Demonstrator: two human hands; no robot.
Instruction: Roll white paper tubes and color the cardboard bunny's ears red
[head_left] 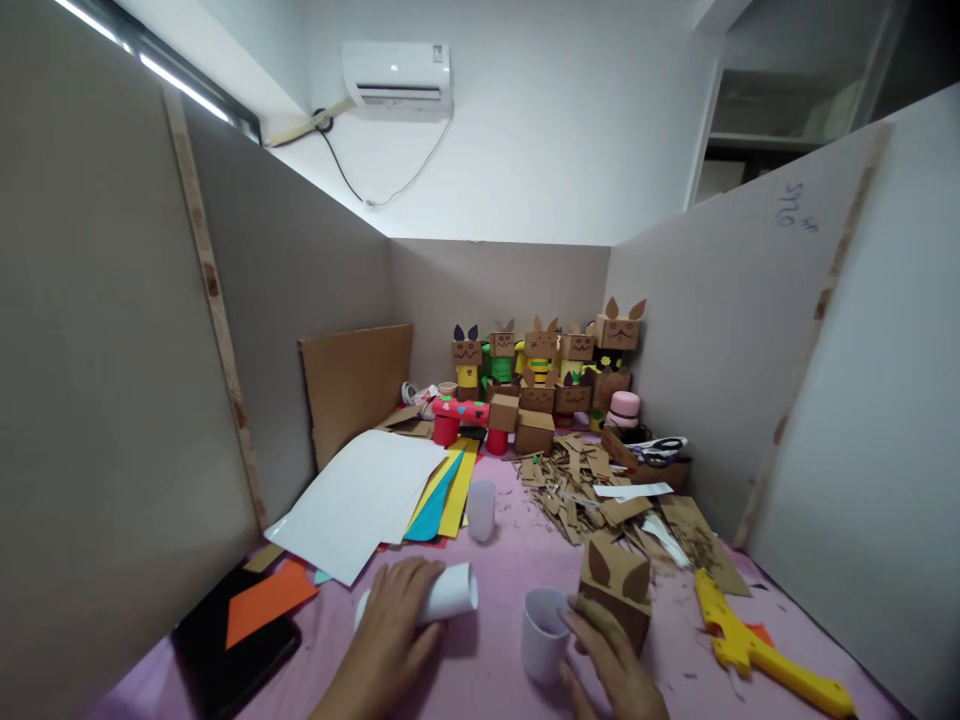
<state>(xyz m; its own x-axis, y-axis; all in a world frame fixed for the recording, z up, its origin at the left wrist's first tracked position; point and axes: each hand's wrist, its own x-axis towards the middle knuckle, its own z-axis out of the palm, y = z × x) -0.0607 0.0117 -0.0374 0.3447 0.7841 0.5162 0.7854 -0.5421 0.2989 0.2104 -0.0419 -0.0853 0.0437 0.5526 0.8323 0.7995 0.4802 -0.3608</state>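
Note:
My left hand (401, 622) is closed over a white paper tube (451, 592) lying on its side, its open end facing right. A white cup (544, 640) stands upright with its mouth up. The fingertips of my right hand (616, 662) are closed at the cup's right rim and side. Just behind that hand is a small brown cardboard box (616, 590) with two pointed, ear-shaped pieces on top. Another whitish cup-like piece (481, 512) stands farther back in the middle.
A yellow glue gun (765, 650) lies at right. Brown cardboard scraps (574, 490) heap behind the box. White sheets (367, 490) and coloured paper (457, 490) lie at left, near a black phone-like slab (232, 670) under orange paper (270, 603). Cardboard animal figures (541, 345) line the back.

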